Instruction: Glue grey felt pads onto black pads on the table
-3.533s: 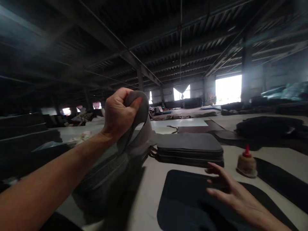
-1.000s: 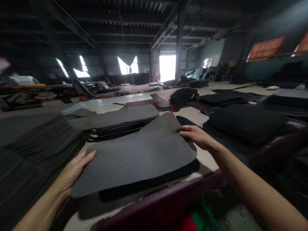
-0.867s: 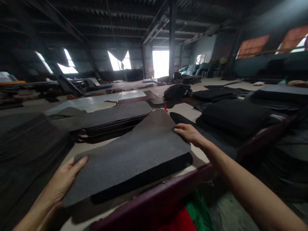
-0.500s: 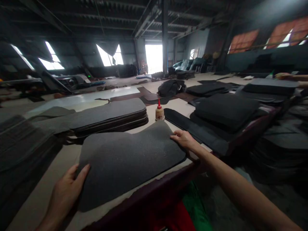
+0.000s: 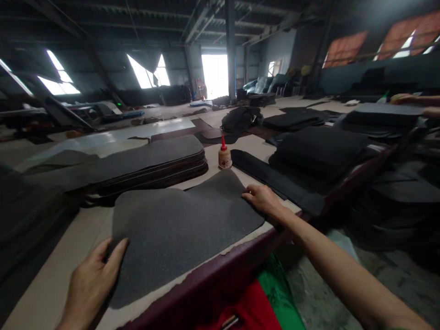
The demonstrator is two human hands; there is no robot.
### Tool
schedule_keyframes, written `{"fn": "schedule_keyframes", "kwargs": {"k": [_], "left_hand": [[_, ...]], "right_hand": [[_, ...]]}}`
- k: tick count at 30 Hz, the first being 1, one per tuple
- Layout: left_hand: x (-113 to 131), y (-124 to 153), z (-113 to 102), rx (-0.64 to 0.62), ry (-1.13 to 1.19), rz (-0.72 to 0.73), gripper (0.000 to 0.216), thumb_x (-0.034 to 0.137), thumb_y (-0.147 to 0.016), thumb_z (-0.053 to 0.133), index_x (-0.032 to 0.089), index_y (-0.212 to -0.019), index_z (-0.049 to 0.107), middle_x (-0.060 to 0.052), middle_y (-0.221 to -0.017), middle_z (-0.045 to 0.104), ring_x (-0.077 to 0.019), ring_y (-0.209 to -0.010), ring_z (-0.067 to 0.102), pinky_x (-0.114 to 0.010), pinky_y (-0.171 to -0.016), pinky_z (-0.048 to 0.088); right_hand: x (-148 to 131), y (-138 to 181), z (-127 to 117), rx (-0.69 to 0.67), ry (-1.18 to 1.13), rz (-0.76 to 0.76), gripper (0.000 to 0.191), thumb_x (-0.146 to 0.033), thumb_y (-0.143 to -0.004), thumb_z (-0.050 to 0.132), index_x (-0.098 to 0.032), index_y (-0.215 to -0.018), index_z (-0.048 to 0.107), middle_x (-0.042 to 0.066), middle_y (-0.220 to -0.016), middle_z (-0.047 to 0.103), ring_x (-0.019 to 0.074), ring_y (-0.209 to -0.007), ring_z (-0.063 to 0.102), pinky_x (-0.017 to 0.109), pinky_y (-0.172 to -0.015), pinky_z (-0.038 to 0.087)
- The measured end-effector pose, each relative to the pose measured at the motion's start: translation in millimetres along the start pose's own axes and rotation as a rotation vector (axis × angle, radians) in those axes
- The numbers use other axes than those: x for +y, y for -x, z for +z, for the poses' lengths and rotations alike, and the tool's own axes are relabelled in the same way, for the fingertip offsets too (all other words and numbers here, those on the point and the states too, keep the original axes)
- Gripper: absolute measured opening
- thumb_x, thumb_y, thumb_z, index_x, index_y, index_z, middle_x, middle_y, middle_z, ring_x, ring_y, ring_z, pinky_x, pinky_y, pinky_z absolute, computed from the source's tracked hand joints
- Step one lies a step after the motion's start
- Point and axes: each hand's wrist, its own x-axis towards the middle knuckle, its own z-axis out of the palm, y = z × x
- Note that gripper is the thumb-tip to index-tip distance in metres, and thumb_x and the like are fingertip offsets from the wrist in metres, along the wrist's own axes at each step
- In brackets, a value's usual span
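Across the pale worktop, a stack and a red-tipped bottle are set out, lit by a far doorway. In the head view, the dark sheet is spread along the near edge, just in front of both. Its right edge is pinched between the thumb and fingers of the right hand. The left hand is half open at the left edge, thumb laid over the sheet; whether the edge is gripped cannot be told, as the lower fingers are hidden. The step in hand is judged to be the laying and squaring of the sheet; flattening seems called for where its far right part is bent up. What lies under the sheet cannot be seen. Another person's hand is cut off at the right margin.
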Motion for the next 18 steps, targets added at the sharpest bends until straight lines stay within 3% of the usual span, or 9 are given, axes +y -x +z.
{"fn": "schedule_keyframes", "kwargs": {"k": [4, 10, 18], "left_hand": [[0.4, -0.1, 2.1, -0.013, -0.030, -0.012, 0.043, 0.063, -0.081, 0.046, 0.030, -0.102, 0.063, 0.000, -0.094, 0.074, -0.0289, -0.088, 0.069, -0.033, -0.074, 0.051], [-3.2, 0.2, 6.4, -0.015, -0.039, -0.006, 0.050, 0.063, -0.079, 0.045, 0.026, -0.108, 0.064, -0.003, -0.100, 0.074, -0.0295, -0.091, 0.068, -0.032, -0.075, 0.050], [-9.0, -0.5, 10.8, -0.021, 0.080, 0.041, 0.045, 0.059, -0.082, 0.052, 0.024, -0.106, 0.067, -0.003, -0.092, 0.073, -0.0259, -0.083, 0.066, -0.028, -0.068, 0.045]], "right_hand": [[0.5, 0.7, 1.5, -0.003, 0.057, -0.006, 0.016, -0.037, -0.092, 0.065, -0.023, -0.093, 0.072, 0.003, -0.081, 0.071, 0.0186, -0.075, 0.062, 0.026, -0.061, 0.034], [1.8, 2.2, 1.7, -0.012, 0.113, -0.012, 0.018, -0.040, -0.094, 0.062, -0.024, -0.096, 0.071, 0.002, -0.086, 0.073, 0.0194, -0.081, 0.065, 0.026, -0.063, 0.037], [-3.6, 6.7, 3.2, -0.007, 0.212, 0.004, 0.023, -0.041, -0.096, 0.059, -0.023, -0.108, 0.069, 0.005, -0.092, 0.073, 0.0234, -0.086, 0.067, 0.029, -0.066, 0.039]]}}
